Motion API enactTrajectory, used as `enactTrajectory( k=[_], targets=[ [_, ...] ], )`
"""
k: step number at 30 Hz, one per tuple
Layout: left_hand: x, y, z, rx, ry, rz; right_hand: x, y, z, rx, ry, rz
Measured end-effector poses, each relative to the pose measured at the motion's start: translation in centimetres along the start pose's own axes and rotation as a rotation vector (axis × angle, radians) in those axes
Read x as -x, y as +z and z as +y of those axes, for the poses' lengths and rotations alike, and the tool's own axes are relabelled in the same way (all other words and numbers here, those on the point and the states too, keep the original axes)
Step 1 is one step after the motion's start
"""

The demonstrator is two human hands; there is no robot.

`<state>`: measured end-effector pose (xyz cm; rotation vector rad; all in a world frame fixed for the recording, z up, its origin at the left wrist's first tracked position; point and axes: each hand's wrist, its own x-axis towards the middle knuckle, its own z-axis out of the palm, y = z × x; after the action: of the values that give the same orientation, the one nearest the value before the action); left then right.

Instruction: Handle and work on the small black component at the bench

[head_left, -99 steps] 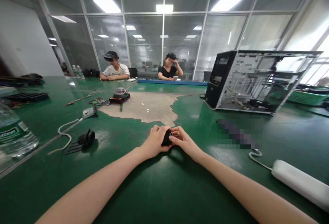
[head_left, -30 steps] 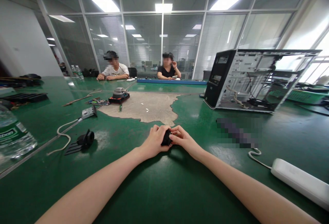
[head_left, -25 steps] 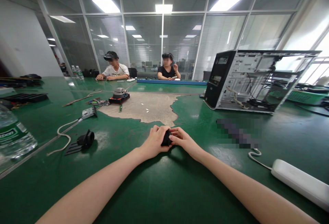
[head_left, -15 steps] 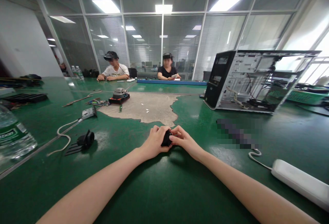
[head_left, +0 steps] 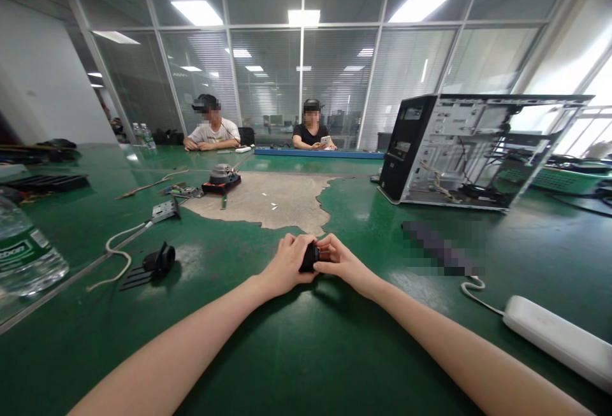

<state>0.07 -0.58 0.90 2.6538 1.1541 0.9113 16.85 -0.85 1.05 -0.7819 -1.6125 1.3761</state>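
At the near side of the green table, its far edge well away, room left and right, the left hand grips a small black part, mostly hidden; the right hand pinches its right end.

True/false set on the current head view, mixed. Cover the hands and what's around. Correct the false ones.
1. The left hand grips a small black object, with the right hand at it. True.
2. The facing side of the computer case is covered. False: the computer case shows its interior.
3. The clear bottle is at the picture's right edge. False: the clear bottle is at the left edge.
4. A white block lies at the right. True.
5. The green tabletop is unbroken. False: a beige patch interrupts it.
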Motion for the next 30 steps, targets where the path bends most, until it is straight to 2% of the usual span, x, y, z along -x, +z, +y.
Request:
enactTrajectory(
  k=[10,17,26,30],
  targets=[
    [-0.1,0.2,-0.1,-0.015,0.000,0.007,-0.2,0.1,0.7,0.000,0.094,0.120],
    [0.0,0.2,-0.2,-0.025,0.000,0.001,0.0,-0.2,0.0,-0.004,0.008,-0.025],
    [-0.1,0.4,-0.3,-0.028,0.004,0.014,-0.3,0.2,0.8,-0.013,0.070,0.101],
    [-0.1,0.4,-0.4,-0.024,0.006,0.012,-0.3,-0.1,0.9,0.016,0.078,0.083]
  ],
)
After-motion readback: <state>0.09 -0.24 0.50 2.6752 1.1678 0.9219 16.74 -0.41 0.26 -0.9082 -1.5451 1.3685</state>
